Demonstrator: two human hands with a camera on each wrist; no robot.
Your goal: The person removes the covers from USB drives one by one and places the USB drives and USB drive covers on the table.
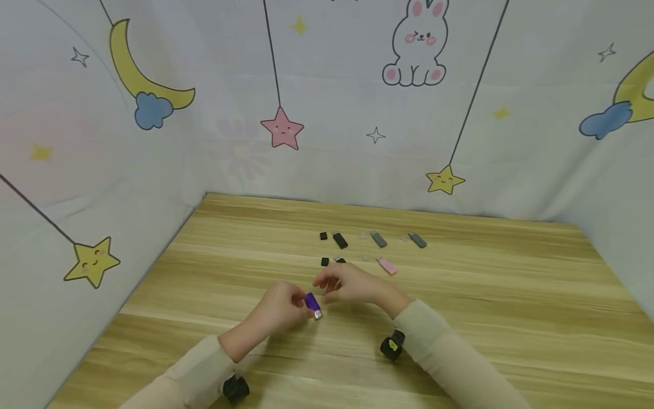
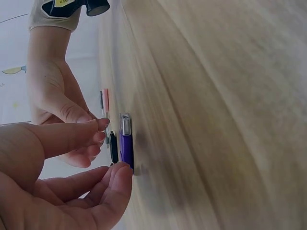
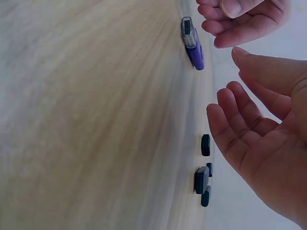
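Note:
A purple USB flash drive lies on the wooden table, its metal end under a clear cap. Beside it is my left hand, its fingers loosely bent. In the right wrist view a gap shows between that hand and the drive. My right hand hovers just beyond the drive to the right, fingers relaxed, nothing visible between them. Behind its fingers, a black USB drive is partly hidden. A pink USB drive lies farther right.
Toward the back lie a black drive, a grey drive and another grey drive. Small black caps and clear caps lie to the left of drives. A printed cloth wall stands behind the table.

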